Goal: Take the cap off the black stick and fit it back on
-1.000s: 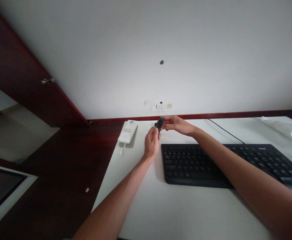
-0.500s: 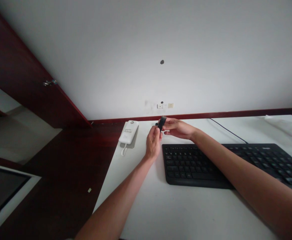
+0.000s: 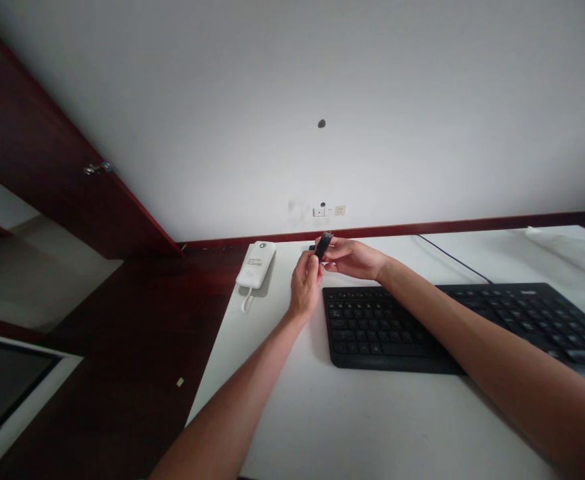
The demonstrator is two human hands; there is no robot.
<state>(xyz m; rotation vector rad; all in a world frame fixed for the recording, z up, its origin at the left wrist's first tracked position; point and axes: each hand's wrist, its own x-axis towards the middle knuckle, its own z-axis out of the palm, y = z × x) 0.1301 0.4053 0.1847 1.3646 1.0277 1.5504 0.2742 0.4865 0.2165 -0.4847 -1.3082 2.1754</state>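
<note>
A small black brush (image 3: pixel 324 247) with a greyish, bristle-like tip stands tilted up between my hands above the far part of the desk. My left hand (image 3: pixel 305 283) is closed on its lower end, thumb along the near side. From the right, the curled fingers of my right hand (image 3: pixel 355 259) meet the brush near its upper part; their exact grip is partly hidden. A little dark piece (image 3: pixel 312 247) shows just left of the fingers, and I cannot tell whether it belongs to the brush. Under my right forearm lies a black keyboard (image 3: pixel 377 333).
A white power bank (image 3: pixel 256 265) with a looped strap lies at the desk's left edge. The keyboard cable (image 3: pixel 452 257) runs to the back edge. Crumpled white plastic (image 3: pixel 562 243) lies at the far right. Behind the white desk (image 3: pixel 362 420) is a wall with sockets (image 3: pixel 339 211).
The view has shifted very slightly. Both hands keep nearly the same place around the brush, which leans a touch more to the right.
</note>
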